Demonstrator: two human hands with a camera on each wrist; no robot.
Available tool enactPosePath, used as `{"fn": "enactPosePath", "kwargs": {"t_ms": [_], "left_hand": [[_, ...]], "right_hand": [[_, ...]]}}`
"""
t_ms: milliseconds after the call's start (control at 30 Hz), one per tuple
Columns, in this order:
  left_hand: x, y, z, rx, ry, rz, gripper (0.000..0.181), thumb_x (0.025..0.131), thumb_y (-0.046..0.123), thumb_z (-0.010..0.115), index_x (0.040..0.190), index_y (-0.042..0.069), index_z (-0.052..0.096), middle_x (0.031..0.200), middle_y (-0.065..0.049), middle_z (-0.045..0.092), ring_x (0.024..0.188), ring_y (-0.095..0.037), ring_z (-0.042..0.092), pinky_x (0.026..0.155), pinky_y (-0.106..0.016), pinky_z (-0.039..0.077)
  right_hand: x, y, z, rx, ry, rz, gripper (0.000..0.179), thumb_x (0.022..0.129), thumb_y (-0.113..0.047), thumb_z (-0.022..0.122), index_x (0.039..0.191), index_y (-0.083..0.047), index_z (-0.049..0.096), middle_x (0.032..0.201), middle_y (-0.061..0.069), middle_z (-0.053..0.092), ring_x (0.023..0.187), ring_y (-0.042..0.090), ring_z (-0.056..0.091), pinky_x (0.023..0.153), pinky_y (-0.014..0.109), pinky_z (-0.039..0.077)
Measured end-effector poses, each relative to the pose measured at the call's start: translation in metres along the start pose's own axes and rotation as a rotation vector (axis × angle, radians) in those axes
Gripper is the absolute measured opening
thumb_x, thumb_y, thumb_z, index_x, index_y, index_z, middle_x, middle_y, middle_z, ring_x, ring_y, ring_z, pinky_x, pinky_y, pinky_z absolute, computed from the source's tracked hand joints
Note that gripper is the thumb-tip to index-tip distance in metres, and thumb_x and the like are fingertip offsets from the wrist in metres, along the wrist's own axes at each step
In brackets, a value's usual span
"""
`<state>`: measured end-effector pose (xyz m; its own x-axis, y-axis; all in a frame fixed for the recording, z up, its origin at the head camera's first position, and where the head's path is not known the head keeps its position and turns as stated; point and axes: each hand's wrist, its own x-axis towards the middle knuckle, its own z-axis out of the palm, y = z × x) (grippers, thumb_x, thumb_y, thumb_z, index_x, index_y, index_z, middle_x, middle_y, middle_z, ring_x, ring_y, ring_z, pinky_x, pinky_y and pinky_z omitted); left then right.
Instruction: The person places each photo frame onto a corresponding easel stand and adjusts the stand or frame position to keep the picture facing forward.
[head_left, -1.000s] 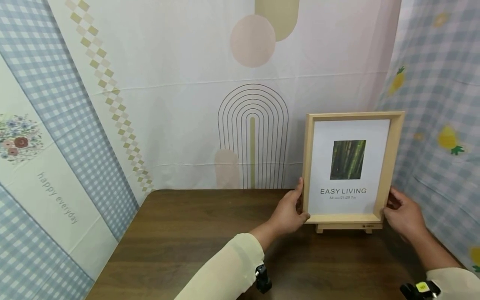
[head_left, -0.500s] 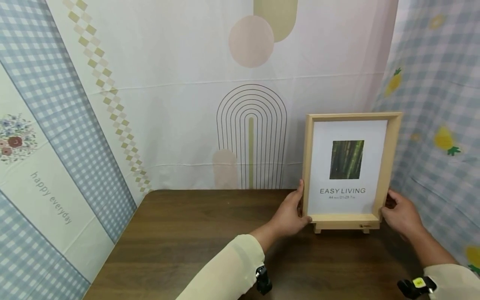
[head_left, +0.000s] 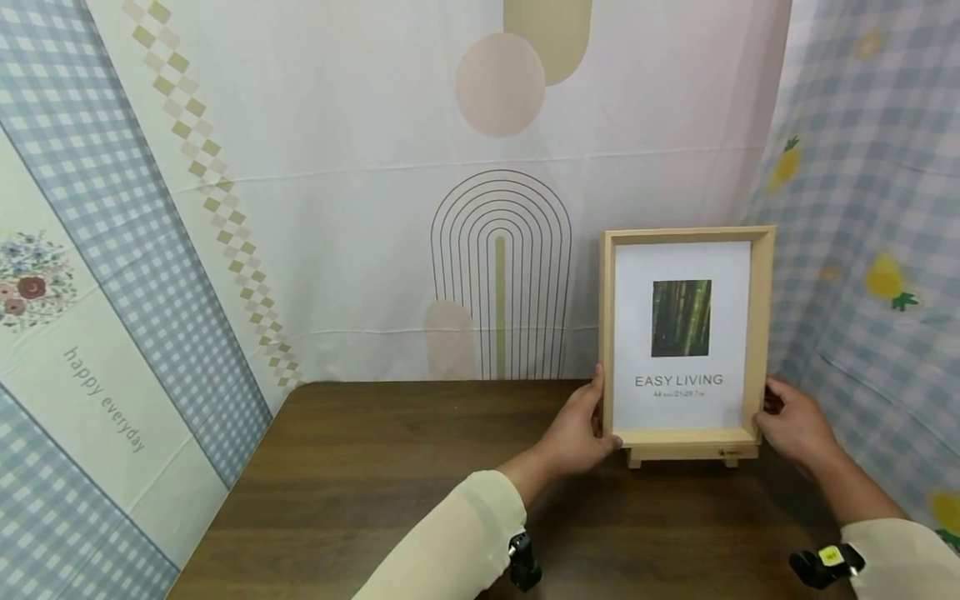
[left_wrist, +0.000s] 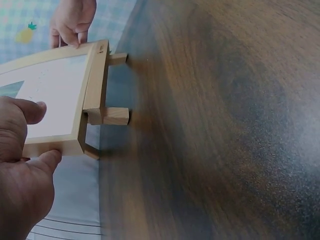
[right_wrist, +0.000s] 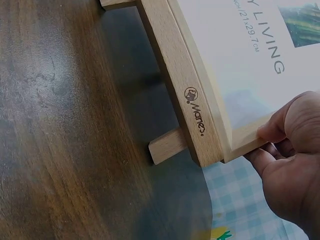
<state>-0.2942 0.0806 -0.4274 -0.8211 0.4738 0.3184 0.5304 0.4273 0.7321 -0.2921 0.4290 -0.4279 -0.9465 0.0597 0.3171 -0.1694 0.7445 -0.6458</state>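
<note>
A light wooden picture frame [head_left: 759, 333] stands at the right of the head view, holding a white "EASY LIVING" sheet [head_left: 678, 408] with a bamboo photo [head_left: 681, 318]. Under its bottom edge is the ledge of a small wooden easel [head_left: 675, 452], whose short feet [left_wrist: 116, 116] show in the left wrist view. My left hand [head_left: 573, 429] grips the frame's left side near the lower corner. On the opposite side, my right hand [head_left: 798, 423] pinches the lower right edge, thumb in front [right_wrist: 272, 129]. The frame's back is hidden.
The easel is on a dark brown wooden table [head_left: 360, 467]. A pale printed cloth [head_left: 360, 250] hangs behind it. Close to the right hand is a blue checked cloth [head_left: 855, 358] with pineapples; another checked cloth [head_left: 172, 250] hangs at the left.
The top of the picture frame has swung left, so it now stands straighter on the easel. My right hand has shifted slightly left with it; both hands keep their hold.
</note>
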Motion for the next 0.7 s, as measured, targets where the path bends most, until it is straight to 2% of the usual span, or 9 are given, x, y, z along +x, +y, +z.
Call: {"fn": "enactPosePath", "kwargs": {"t_ms": [133, 200, 233, 300, 433, 700], "left_hand": [[-0.0004, -0.0002, 0.0001, -0.009, -0.007, -0.01, 0.111, 0.087, 0.008, 0.082, 0.165, 0.016, 0.003, 0.159, -0.014, 0.034, 0.115, -0.011, 0.05, 0.088, -0.013, 0.047], [-0.0002, -0.0009, 0.0003, -0.009, -0.012, -0.008, 0.111, 0.087, 0.008, 0.082, 0.165, 0.016, 0.002, 0.16, -0.014, 0.033, 0.119, -0.012, 0.049, 0.09, -0.013, 0.047], [-0.0004, -0.0011, 0.0003, -0.008, -0.015, -0.007, 0.111, 0.088, 0.009, 0.082, 0.165, 0.016, 0.002, 0.161, -0.013, 0.032, 0.12, -0.012, 0.049, 0.09, -0.014, 0.047], [-0.0005, -0.0017, 0.0001, -0.001, -0.021, -0.009, 0.111, 0.088, 0.01, 0.081, 0.165, 0.016, 0.001, 0.162, -0.013, 0.03, 0.127, -0.013, 0.046, 0.094, -0.015, 0.046], [-0.0012, -0.0015, -0.001, 0.003, -0.025, -0.013, 0.111, 0.088, 0.011, 0.081, 0.165, 0.017, 0.001, 0.163, -0.012, 0.03, 0.13, -0.014, 0.045, 0.095, -0.017, 0.046], [-0.0025, -0.0006, -0.0012, -0.011, -0.031, -0.024, 0.11, 0.089, 0.012, 0.081, 0.166, 0.018, 0.002, 0.163, -0.012, 0.03, 0.121, -0.015, 0.052, 0.088, -0.016, 0.048]], "right_hand": [[0.0004, 0.0008, -0.0013, -0.016, -0.023, -0.005, 0.067, 0.087, 0.01, 0.056, 0.147, 0.022, 0.03, 0.124, 0.043, 0.053, 0.104, 0.042, 0.057, 0.065, 0.008, 0.041], [0.0006, 0.0013, -0.0026, -0.048, -0.055, 0.021, 0.069, 0.087, 0.008, 0.059, 0.147, 0.022, 0.03, 0.124, 0.043, 0.053, 0.104, 0.042, 0.058, 0.065, 0.013, 0.044], [0.0005, 0.0016, -0.0028, -0.057, -0.076, 0.036, 0.069, 0.086, 0.007, 0.059, 0.147, 0.023, 0.03, 0.124, 0.043, 0.053, 0.106, 0.048, 0.056, 0.065, 0.017, 0.046], [0.0002, 0.0025, -0.0033, -0.062, -0.125, 0.07, 0.069, 0.087, 0.005, 0.06, 0.146, 0.023, 0.029, 0.124, 0.044, 0.052, 0.106, 0.051, 0.056, 0.065, 0.025, 0.05], [-0.0021, 0.004, -0.0004, -0.021, -0.183, 0.11, 0.066, 0.088, 0.005, 0.058, 0.144, 0.023, 0.028, 0.125, 0.045, 0.049, 0.106, 0.052, 0.056, 0.067, 0.036, 0.055], [-0.0077, 0.0063, 0.0052, -0.017, -0.172, 0.118, 0.061, 0.09, 0.004, 0.053, 0.144, 0.02, 0.03, 0.127, 0.043, 0.047, 0.108, 0.051, 0.053, 0.073, 0.042, 0.054]]}}
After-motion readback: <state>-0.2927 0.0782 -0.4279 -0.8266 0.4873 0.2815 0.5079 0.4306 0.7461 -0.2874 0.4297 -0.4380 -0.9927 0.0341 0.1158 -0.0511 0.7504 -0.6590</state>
